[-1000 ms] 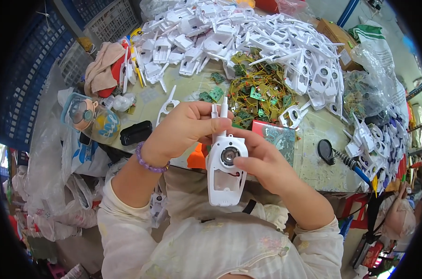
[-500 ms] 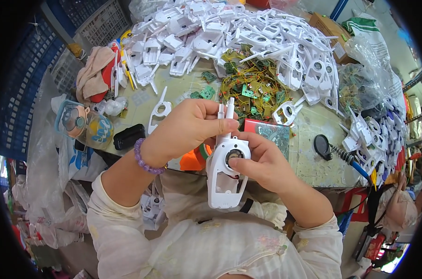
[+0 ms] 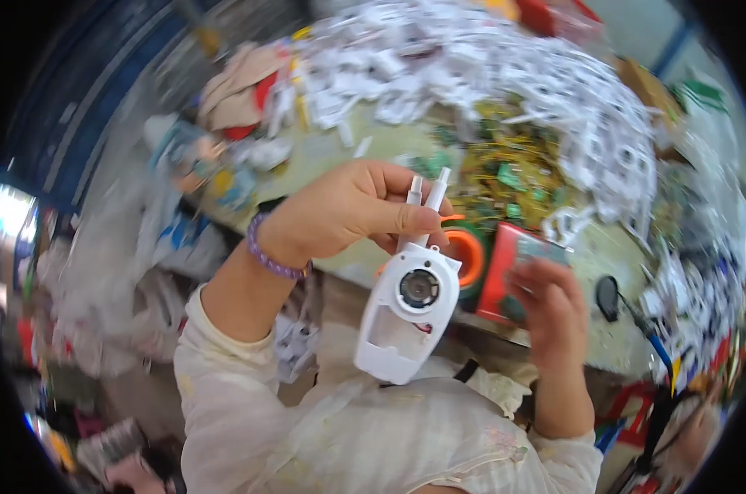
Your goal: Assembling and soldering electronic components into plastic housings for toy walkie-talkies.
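Observation:
My left hand [image 3: 356, 216] pinches the two-pronged end of a white plastic housing [image 3: 387, 362], which hangs tilted over my lap. A dark round speaker-like part [image 3: 420, 288] sits in its round opening, above a larger rectangular cutout where a bit of red wire shows. To the right, apart from the housing, is my right hand [image 3: 558, 309]; motion smears its fingers, and whether they hold anything is unclear. It is nearest to a flat red tray or box [image 3: 496, 272] on the table's front edge.
An orange-and-green ring, perhaps a tape roll [image 3: 470, 257], lies behind the housing. Farther back are a heap of green circuit boards with yellow wires [image 3: 513, 177] and a large pile of white housings [image 3: 439, 62]. A black disc-shaped thing [image 3: 607, 298] lies at right, a drinking bottle [image 3: 216, 177] at left.
My right hand has let go of the housing and moved right, toward the red tray or box. My left hand keeps its hold. The whole view has shifted and blurred.

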Available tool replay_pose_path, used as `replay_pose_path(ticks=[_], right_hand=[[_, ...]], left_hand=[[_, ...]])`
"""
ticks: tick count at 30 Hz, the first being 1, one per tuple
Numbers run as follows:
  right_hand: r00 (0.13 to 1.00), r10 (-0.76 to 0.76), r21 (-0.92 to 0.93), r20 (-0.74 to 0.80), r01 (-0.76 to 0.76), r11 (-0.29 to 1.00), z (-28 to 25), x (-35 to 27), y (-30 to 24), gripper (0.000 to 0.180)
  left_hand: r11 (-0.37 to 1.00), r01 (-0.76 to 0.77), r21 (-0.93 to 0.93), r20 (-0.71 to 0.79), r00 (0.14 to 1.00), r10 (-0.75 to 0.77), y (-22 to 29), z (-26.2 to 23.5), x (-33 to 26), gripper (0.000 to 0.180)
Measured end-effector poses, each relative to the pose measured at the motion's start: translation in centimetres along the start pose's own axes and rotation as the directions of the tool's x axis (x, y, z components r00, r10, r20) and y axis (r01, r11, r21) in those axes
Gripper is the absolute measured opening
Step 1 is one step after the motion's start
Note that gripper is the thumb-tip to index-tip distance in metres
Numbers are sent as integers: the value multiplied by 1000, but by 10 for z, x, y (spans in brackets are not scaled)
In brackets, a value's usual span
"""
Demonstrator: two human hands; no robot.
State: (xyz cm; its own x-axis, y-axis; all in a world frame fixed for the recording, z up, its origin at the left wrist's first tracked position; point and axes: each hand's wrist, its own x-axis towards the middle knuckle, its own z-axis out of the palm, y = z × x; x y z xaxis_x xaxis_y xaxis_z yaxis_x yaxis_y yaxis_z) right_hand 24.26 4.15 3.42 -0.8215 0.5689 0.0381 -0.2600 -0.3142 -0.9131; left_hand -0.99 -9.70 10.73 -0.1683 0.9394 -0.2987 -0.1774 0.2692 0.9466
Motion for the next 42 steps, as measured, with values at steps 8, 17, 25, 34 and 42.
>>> replay_pose_path(ticks=[8, 17, 25, 34, 42], right_hand=[[994, -51, -105, 101, 62, 993, -25, -62, 9, 29], [939, 243, -227, 244, -188, 955, 9, -66, 34, 25], [979, 124, -270, 164, -77, 960, 1, -72, 36, 19], [786, -618, -799, 16, 381, 464, -78, -52, 40, 16], [854, -521, -788, -17, 309, 532, -74, -2, 6, 14]], left_hand=[[988, 145, 45, -562, 822, -95, -92, -116, -160, 29], [875, 43, -483, -716, 556, -423, -356, -163, -246, 27], [798, 544, 258, -954, 15, 298, -419, -165, -243, 52], [393, 0, 919, -376, 296, 878, -189, -1, -18, 48], [753, -367, 547, -556, 514, 654, -207, -2, 18, 52]])
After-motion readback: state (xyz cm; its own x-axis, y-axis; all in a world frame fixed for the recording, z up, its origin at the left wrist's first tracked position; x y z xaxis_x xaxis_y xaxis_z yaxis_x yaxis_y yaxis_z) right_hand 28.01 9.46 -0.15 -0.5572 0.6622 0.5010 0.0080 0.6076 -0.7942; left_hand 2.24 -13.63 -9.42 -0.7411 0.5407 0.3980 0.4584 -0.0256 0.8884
